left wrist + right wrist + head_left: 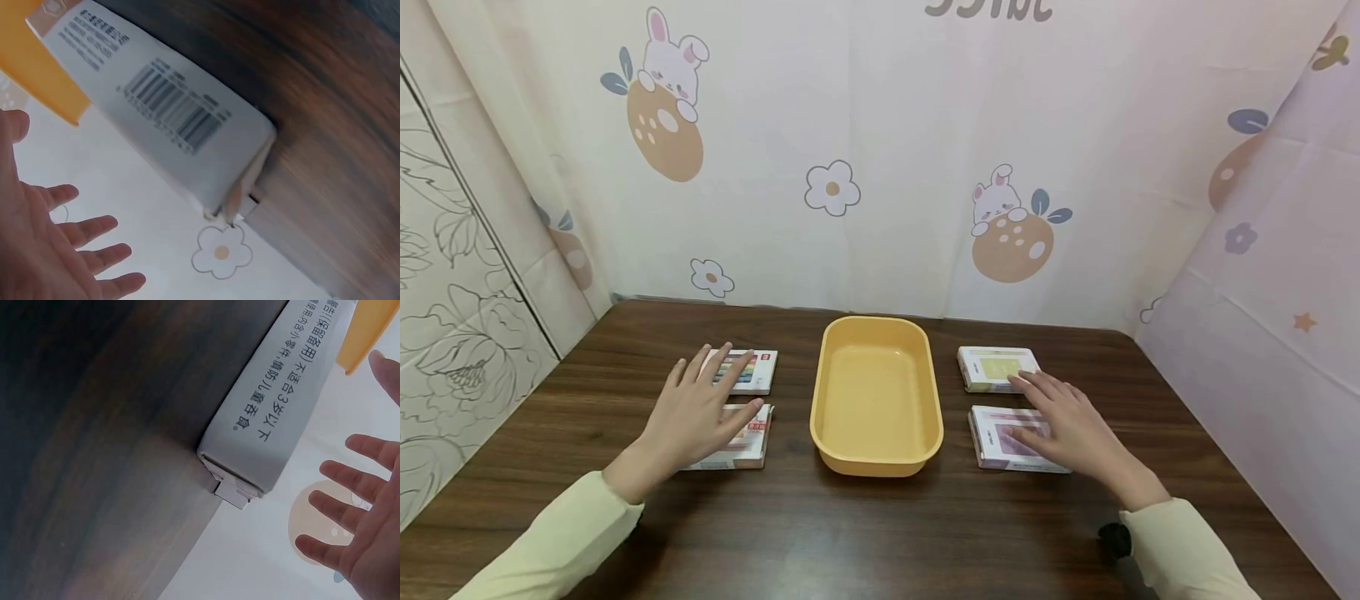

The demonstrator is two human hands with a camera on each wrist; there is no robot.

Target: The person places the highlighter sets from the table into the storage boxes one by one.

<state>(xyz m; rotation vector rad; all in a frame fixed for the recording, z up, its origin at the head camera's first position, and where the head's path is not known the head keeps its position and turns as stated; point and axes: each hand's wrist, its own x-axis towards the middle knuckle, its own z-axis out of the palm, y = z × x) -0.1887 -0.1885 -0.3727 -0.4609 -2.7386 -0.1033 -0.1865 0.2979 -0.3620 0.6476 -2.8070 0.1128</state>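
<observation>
My left hand (688, 421) hovers with spread fingers over two flat white boxes. The far left box (763, 372) shows a row of coloured sticks; the near left box (748, 450) has red and pink print. Across the table my right hand (1078, 429), fingers spread too, is above a white box with a purple panel (992, 437), its fingertips near a box with a yellow-green panel (988, 364). Each hand partly covers its boxes. In the left wrist view, a box side (169, 103) carries a barcode; the right wrist view shows a box side (265, 406) with black lettering.
Between the two pairs of boxes stands a yellow rectangular tray (876, 408) with rounded corners and nothing in it. The dark wooden table (865, 542) meets a printed cloth (895, 242) at the back. Cloth also hangs along both sides.
</observation>
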